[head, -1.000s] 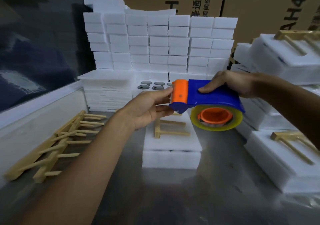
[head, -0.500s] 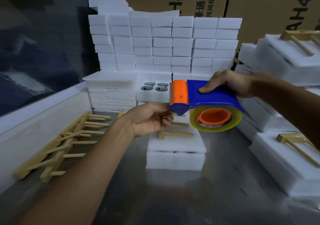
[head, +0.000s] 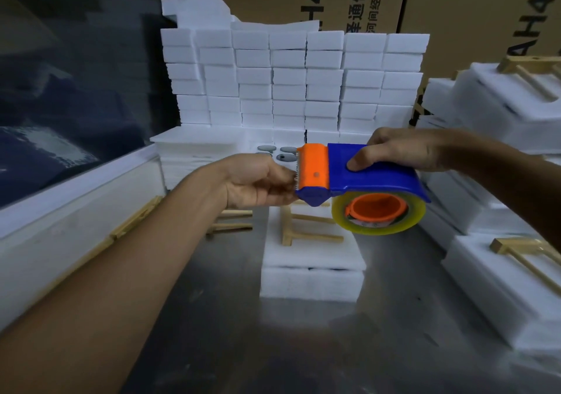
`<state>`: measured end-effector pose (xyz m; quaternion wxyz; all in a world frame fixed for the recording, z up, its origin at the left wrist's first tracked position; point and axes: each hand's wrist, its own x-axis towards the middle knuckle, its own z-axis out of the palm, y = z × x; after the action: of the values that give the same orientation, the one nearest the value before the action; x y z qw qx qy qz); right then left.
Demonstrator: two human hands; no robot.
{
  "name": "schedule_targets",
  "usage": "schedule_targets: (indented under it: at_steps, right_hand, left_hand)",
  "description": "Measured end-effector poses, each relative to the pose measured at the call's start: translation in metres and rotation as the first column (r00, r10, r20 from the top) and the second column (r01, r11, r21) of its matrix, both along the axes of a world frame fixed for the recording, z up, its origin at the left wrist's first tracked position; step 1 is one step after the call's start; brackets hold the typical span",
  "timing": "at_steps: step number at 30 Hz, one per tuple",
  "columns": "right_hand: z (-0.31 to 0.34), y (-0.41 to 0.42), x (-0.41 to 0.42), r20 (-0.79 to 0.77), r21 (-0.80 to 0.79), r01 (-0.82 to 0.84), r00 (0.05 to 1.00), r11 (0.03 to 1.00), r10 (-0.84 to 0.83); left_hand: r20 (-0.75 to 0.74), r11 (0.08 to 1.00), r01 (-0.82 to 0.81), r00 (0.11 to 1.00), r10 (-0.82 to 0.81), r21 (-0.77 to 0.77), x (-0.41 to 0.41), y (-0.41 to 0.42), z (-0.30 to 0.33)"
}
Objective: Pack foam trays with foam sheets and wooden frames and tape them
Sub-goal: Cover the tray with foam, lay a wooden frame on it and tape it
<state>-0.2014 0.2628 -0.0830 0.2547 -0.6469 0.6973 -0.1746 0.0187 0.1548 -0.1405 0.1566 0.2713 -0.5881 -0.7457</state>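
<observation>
My right hand (head: 403, 151) grips a blue and orange tape dispenser (head: 358, 175) from above, holding it in the air over the table. A roll of clear yellowish tape (head: 378, 214) sits in it. My left hand (head: 258, 181) is at the dispenser's orange cutter end, its fingertips pinching at the serrated edge; the tape end itself is too faint to see. Below them a white foam tray (head: 312, 260) lies on the metal table with a wooden frame (head: 303, 226) on top.
A wall of stacked white foam blocks (head: 291, 81) stands at the back, with foam sheets (head: 194, 157) and grey discs (head: 285, 157) in front. Loose wooden frames (head: 127, 229) lie at the left. Packed foam trays with frames (head: 510, 275) pile up at the right. Cardboard boxes (head: 455, 2) stand behind.
My left hand has closed its fingers and shifted to the cutter edge of the dispenser. The dispenser stayed nearly in place in my right hand.
</observation>
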Motion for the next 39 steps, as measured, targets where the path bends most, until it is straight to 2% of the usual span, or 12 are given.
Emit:
schedule_targets:
  at_steps: [5,10,16,19,25,34,39]
  right_hand:
    - [0.004,0.006,-0.006,-0.101,0.009,0.1,0.99,0.995,-0.098]
    - [0.007,0.005,-0.009,-0.152,0.005,0.135,0.98,0.991,-0.132]
    - [0.008,0.0,-0.019,-0.19,-0.017,0.191,0.963,0.981,-0.191]
    - [0.01,-0.011,-0.02,-0.291,-0.007,0.215,0.934,0.977,-0.207]
    - [0.005,-0.046,-0.012,-0.386,0.054,0.212,0.906,0.976,-0.175]
    - [-0.027,-0.097,0.001,-0.473,0.205,0.222,0.875,0.953,-0.103]
    - [-0.03,-0.111,-0.005,-0.464,0.274,0.267,0.878,0.924,-0.116]
  left_hand:
    - [0.106,0.981,-0.105,0.987,0.123,-0.161,0.014,-0.011,0.01]
    - [0.122,0.98,-0.117,0.983,0.137,-0.159,0.021,-0.019,0.011]
    - [0.157,0.947,-0.199,0.957,0.244,-0.254,0.036,-0.036,0.013]
    - [0.136,0.942,-0.241,0.951,0.277,-0.233,0.035,-0.041,0.0]
    - [0.128,0.929,-0.322,0.929,0.347,-0.18,0.025,-0.06,-0.017]
    - [0.221,0.916,-0.386,0.888,0.402,-0.113,0.031,-0.073,-0.058]
    - [0.232,0.906,-0.407,0.875,0.424,-0.119,0.024,-0.073,-0.071]
